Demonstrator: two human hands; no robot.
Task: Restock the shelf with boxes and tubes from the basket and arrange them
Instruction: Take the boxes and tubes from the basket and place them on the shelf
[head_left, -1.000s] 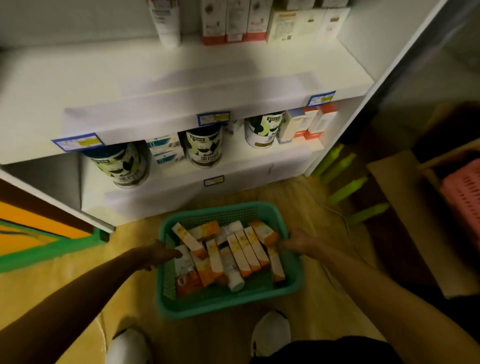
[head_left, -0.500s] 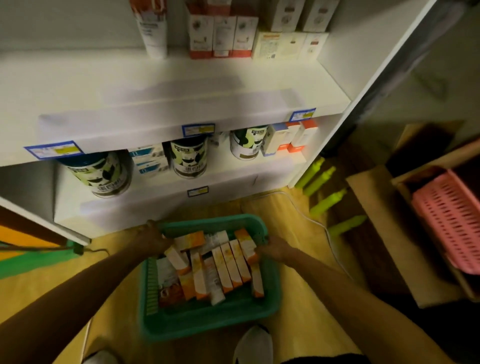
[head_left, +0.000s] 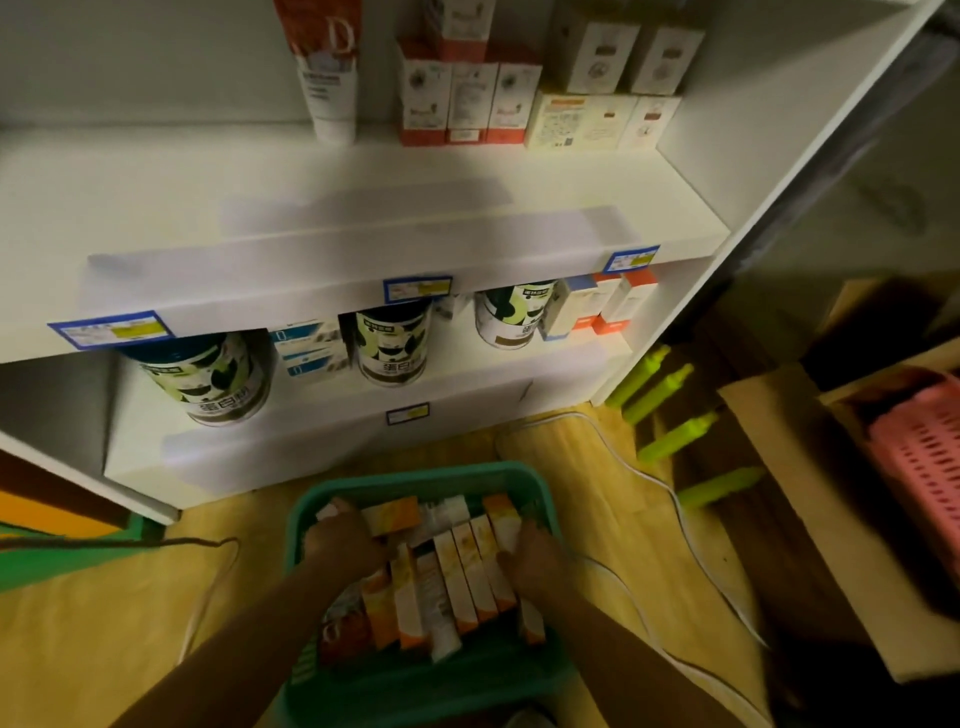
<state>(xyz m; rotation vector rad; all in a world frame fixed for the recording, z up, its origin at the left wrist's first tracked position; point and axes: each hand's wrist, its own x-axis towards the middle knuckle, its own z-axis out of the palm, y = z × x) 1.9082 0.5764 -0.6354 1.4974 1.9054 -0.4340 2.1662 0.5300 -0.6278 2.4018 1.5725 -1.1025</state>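
Down at the far left, big round green-and-white tins (head_left: 208, 379) are standing on the lower board of the white wooden shelf (head_left: 363, 171), with small blue-and-white cartons (head_left: 311, 353) sitting between them. Above, a tall white squeeze tube with a red top (head_left: 327, 73) and a row of red-and-white boxes (head_left: 467, 104) are lining the far edge of the upper board, whose near part is lying bare.

Near the middle, the green plastic basket (head_left: 415, 478) is sitting on the floor, holding many long orange-and-white boxes (head_left: 462, 577) and a white tube (head_left: 441, 623). The left hand (head_left: 340, 540) is reaching among them, its fingers curling over the far-left boxes; whether they are clamping one I cannot tell. The right hand (head_left: 530, 558) is resting against the right end of the box row, its fingers hidden.

Judging by the full basket, restocking is barely beginning; nearly everything is waiting to be moved and lined up.

At the far right, a pink plastic crate (head_left: 919, 467) is sitting in a cardboard carton.
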